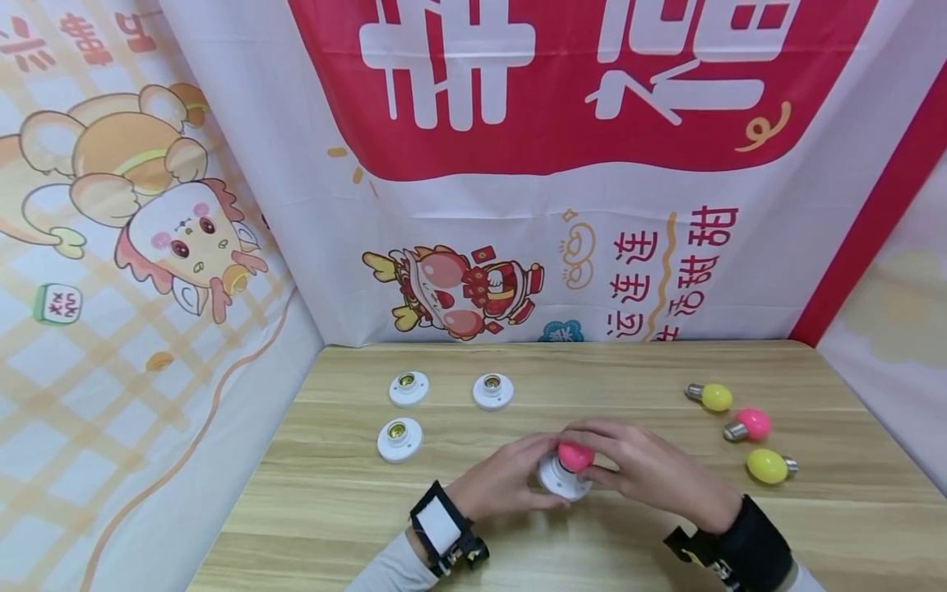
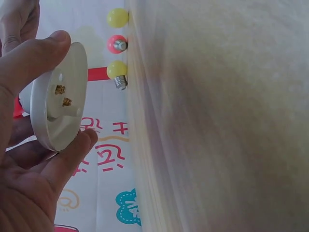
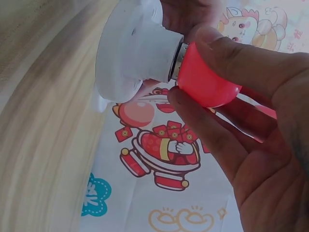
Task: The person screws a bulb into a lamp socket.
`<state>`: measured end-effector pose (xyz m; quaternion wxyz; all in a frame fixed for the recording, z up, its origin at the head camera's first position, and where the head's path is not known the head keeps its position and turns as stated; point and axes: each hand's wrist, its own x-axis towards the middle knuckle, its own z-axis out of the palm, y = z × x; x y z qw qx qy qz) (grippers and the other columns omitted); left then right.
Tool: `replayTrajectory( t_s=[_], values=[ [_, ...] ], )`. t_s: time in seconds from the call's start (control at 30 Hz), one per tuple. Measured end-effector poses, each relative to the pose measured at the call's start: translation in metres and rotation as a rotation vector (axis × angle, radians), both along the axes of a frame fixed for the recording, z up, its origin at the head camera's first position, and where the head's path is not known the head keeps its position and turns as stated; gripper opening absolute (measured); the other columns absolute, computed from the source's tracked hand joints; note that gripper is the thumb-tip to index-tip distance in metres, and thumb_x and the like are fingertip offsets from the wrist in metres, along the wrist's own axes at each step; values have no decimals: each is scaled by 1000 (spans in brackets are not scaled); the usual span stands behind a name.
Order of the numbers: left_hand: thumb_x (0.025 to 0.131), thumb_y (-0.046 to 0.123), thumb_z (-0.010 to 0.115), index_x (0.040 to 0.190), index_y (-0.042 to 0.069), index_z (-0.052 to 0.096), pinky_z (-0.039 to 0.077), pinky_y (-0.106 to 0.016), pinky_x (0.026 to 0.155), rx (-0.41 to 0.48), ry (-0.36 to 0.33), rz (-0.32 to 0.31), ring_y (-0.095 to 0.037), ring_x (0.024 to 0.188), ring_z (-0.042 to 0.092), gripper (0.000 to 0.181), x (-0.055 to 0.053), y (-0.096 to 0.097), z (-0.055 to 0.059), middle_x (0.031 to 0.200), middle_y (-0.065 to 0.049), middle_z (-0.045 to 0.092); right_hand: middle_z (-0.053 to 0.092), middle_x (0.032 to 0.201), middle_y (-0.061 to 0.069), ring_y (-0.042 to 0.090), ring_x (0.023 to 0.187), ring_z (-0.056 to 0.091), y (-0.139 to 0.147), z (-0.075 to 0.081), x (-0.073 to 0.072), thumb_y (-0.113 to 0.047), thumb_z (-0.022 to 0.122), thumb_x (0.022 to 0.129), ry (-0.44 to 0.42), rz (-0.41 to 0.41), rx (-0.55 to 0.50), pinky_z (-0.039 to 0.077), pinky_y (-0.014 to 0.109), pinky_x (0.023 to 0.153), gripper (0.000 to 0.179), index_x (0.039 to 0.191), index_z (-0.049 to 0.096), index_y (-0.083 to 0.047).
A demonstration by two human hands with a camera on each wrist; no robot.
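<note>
My left hand (image 1: 510, 477) grips a round white lamp holder (image 2: 58, 116) by its rim, raised off the table. In the left wrist view its hollow underside shows two brass screws. My right hand (image 1: 636, 464) pinches a pink light bulb (image 3: 205, 79) between thumb and fingers. The bulb's metal base sits in the mouth of the holder's socket (image 3: 166, 55), with a strip of metal showing at the rim. How far the thread is engaged I cannot tell.
Several more white lamp holders (image 1: 400, 439) stand on the wooden table (image 1: 333, 510) at the left, sockets up. To the right lie a yellow bulb (image 1: 716, 398), a pink bulb (image 1: 753, 424) and another yellow bulb (image 1: 768, 466). A printed cloth (image 1: 473, 197) hangs behind the table.
</note>
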<state>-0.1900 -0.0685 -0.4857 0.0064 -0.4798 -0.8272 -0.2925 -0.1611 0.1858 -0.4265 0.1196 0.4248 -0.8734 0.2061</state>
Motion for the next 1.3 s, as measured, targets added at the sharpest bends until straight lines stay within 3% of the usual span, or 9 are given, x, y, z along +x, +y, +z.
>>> replayTrajectory(
  t_s=[0.37,0.63,0.97,1.3],
  values=[
    [92,38,84,159,11,45,49,-22,116,18,31,28,-15,138,62,82,1,2,-2,155,-8,59,76,127,5,21,114,76,-3,0,0,-23,91,86,5,-51,-15,66,38,93,48,130,75,-14],
    [92,41,83,159,12,42,50,-21,115,3,-2,44,-13,136,62,83,1,4,-2,153,-7,59,73,133,7,23,118,74,-4,-2,-3,-23,91,85,12,-43,-13,66,37,94,53,134,72,-13],
    [90,33,87,159,10,43,43,-20,120,-34,-45,49,-11,142,53,85,-4,7,-4,160,-3,43,71,133,5,21,117,74,-1,-3,-4,-19,90,86,-14,-59,-2,66,36,94,55,136,70,-12],
    [88,36,89,150,11,54,45,-23,120,-62,56,91,-15,144,53,76,-14,22,-6,156,-4,54,72,131,4,23,118,73,11,-7,-7,-14,91,84,-8,-97,-8,66,40,95,55,134,69,-12]
  ],
)
